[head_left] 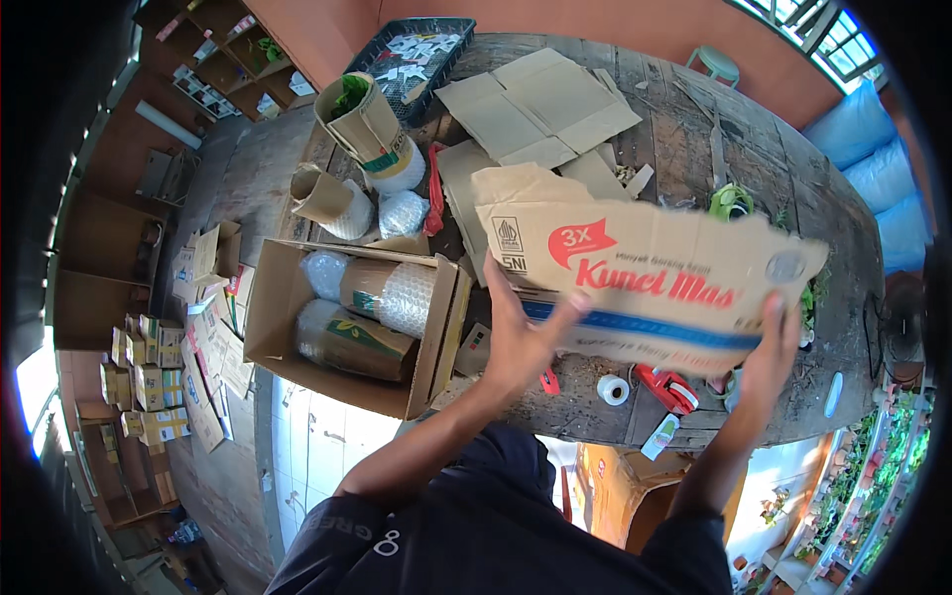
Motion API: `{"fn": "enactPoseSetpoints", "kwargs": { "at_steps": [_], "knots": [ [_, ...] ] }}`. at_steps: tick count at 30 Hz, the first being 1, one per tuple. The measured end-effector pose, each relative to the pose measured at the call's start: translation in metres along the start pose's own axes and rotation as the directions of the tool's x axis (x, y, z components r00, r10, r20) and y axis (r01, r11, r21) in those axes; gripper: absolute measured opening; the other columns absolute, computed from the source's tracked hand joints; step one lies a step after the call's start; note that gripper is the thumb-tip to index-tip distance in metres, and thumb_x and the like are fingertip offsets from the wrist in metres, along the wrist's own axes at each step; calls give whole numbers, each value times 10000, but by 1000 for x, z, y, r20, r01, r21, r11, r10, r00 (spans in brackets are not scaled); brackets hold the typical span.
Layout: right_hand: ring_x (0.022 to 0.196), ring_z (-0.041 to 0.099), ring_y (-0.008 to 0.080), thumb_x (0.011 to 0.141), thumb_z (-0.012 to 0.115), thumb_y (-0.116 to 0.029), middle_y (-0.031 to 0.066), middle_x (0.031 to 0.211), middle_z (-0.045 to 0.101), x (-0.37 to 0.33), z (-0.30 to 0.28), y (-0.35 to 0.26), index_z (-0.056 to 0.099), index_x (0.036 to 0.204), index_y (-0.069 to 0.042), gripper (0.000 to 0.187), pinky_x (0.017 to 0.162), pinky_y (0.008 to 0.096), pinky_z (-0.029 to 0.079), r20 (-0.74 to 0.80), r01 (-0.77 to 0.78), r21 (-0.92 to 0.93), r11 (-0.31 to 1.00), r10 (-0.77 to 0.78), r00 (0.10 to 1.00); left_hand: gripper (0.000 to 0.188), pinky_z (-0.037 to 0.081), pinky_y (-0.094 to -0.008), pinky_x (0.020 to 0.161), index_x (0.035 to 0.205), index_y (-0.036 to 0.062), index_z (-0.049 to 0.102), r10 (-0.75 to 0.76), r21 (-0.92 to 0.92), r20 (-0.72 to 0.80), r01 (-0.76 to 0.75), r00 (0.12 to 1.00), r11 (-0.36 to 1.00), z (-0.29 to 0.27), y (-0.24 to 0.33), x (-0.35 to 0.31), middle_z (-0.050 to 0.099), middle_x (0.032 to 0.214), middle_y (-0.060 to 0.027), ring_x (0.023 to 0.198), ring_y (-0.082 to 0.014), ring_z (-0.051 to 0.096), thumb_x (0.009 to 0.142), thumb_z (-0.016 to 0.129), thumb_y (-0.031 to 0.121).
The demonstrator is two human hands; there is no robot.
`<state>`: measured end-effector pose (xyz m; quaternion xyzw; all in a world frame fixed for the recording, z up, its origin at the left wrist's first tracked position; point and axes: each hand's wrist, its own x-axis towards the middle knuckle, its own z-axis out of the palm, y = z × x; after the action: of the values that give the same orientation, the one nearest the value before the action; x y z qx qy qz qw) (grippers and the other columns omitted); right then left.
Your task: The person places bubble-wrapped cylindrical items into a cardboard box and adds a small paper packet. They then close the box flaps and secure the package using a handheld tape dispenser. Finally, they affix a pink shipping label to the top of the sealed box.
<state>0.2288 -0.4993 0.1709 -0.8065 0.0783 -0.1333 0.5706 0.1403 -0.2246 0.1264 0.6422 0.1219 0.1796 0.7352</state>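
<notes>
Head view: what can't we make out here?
All in the head view:
Printed cardboard piece: back face turned away; print near the right hand motion-blurred.
Left hand: thumb blurred, most other fingers hidden behind the hand, so grip unclear.
Open box: floor mostly hidden by wrapped rolls.
Black tray: white scraps too small to identify.

Lit through a far-right window (843, 45), bounded by a salmon far wall (615, 20), furnished with wooden shelves (230, 67) at far left.
</notes>
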Motion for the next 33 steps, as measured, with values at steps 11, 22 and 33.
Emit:
{"fn": "enactPoseSetpoints", "kwargs": {
  "at_steps": [11,22,33],
  "knots": [
    [1090,596,146,1124,343,-433,85,1233,633,-164,65,120,508,1382,-36,501,943,308,490,436,-467,88,880,387,812,1021,224,-405,1225,1627,15,53,-438,-119,573,599,693,792,16,-87,-72,216,1647,-201,1520,-279,202,981,552,628],
    [1012,535,207,1047,549,-417,137,1099,529,-166,102,106,486,1250,12,480,915,366,438,152,-75,174,982,49,987,625,443,-371,1070,1436,7,484,-426,-16,623,555,656,832,-21,-46,-85,617,1357,-101,1247,-182,550,892,778,99],
    [1253,551,240,755,887,-174,113,1404,541,-147,66,77,302,1537,-23,988,1076,393,420,710,-500,343,795,130,693,374,512,-318,922,1215,-38,622,-209,-9,556,257,805,966,-69,-11,-58,702,1074,-78,1008,-123,607,877,737,72]
  ]
}}
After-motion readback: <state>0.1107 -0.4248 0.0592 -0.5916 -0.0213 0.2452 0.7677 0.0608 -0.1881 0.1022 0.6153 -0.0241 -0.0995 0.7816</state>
